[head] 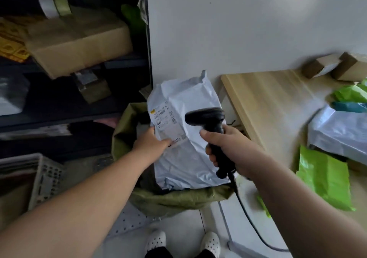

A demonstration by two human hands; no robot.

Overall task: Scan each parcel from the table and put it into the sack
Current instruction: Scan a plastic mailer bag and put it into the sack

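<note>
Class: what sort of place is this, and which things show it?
Likely a parcel-sorting or mailroom workspace: a barcode scanner, a labelled white parcel held over a green sack, and more parcels on the wooden table.

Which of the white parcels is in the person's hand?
The labelled parcel, gripped by the left hand over the green sack; the other white parcel lies on the table.
</note>
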